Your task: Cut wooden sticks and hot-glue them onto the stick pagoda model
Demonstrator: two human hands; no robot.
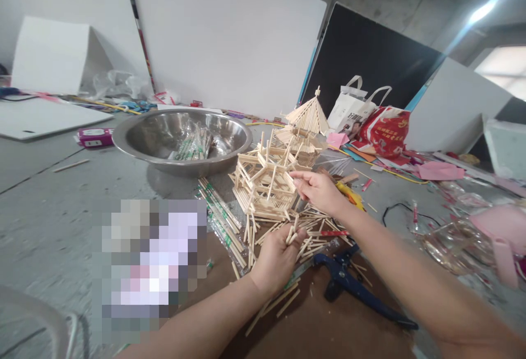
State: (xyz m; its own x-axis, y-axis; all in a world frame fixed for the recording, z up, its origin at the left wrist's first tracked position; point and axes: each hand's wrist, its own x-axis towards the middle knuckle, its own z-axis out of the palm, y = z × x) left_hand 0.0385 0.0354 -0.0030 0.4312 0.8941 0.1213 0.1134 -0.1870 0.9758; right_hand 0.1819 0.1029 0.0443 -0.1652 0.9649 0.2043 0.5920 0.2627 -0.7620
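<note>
A model tower built of wooden sticks (269,175) stands on the floor, with a pointed stick roof (309,115) behind it. My right hand (318,189) reaches to the tower's right side, fingers pinched together at a stick on its frame. My left hand (277,255) is held below it, fingers curled round a few short cut wooden sticks (292,234). A loose pile of cut sticks (316,227) lies between my hands and the tower's base.
A large steel bowl (139,140) holding wrapped chopsticks sits behind left. Packs of chopsticks (219,214) lie by the tower. Blue-handled cutters (349,285) rest on brown cardboard (324,331). Bags (370,120), pink paper scraps and white boards lie around. A blurred patch covers the left.
</note>
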